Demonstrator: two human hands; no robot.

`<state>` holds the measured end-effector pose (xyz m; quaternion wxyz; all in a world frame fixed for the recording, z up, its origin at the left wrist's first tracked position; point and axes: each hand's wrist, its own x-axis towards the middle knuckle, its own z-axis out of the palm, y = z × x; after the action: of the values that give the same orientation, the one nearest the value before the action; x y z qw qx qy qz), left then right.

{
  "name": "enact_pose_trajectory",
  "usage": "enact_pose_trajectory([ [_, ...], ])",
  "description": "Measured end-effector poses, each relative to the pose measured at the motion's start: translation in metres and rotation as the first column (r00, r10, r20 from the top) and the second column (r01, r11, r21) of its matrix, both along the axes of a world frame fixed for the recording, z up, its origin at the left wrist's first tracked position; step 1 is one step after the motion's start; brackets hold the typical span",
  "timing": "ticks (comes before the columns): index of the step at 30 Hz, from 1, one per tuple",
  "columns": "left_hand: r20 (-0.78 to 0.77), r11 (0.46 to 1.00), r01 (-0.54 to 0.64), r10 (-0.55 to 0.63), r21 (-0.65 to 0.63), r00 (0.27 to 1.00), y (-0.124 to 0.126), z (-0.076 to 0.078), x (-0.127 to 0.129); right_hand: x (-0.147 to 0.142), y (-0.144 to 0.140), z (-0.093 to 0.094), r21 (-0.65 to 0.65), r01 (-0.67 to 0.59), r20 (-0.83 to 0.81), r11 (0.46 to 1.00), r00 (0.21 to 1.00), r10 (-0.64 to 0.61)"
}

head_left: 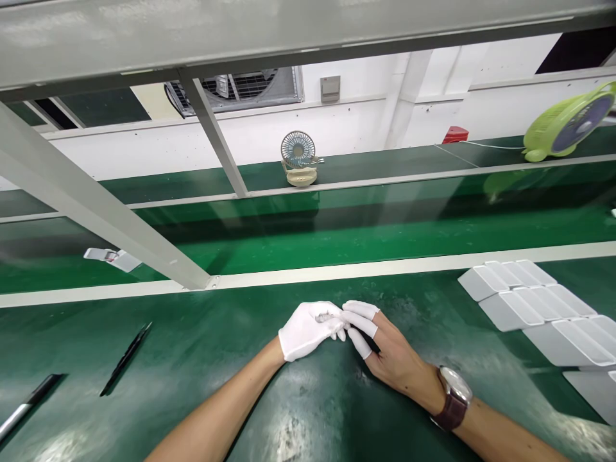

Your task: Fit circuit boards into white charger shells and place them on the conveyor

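My left hand [308, 330], in a white glove, rests on the green table [308, 410] with its fingers curled. Its fingertips meet the tips of my right hand [385, 350]. My right hand is bare except for white finger cots [360, 324] on three fingers, and it wears a brown-strapped wristwatch [452, 394]. Those fingers stretch out to the left and lie close together, holding nothing. A small greyish spot shows at my left fingertips; whether something is pinched there I cannot tell.
Overlapping white plastic trays [529, 301] lie at the right. Black tweezers [126, 357] and a dark pen-like tool [29, 404] lie at the left. A white part [113, 258] sits on the conveyor belt [337, 237]. A slanted metal strut [96, 205], a small fan [298, 160] and a green fan [568, 125] stand beyond.
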<state>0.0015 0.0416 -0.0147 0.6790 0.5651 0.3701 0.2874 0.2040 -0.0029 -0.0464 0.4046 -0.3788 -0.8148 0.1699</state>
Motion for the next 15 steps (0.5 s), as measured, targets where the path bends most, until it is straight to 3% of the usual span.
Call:
enact_pose_trajectory([
  [10,0.044,1.000,-0.016,0.016,-0.003,0.999,0.0018,-0.0037,0.0016,0.0002,-0.0015,-0.0042,-0.072,0.042,-0.026,0.996,0.999,-0.044],
  [13,-0.006,0.999,-0.015,0.015,0.034,1.000,0.0001,-0.0013,0.0016,0.0000,-0.0017,-0.0010,-0.015,0.029,-0.022,0.999,0.999,-0.029],
  [15,-0.107,0.992,0.003,0.010,0.124,0.994,-0.0022,-0.0003,0.0018,0.0002,-0.0019,0.0026,0.020,0.017,-0.010,1.000,1.000,-0.017],
])
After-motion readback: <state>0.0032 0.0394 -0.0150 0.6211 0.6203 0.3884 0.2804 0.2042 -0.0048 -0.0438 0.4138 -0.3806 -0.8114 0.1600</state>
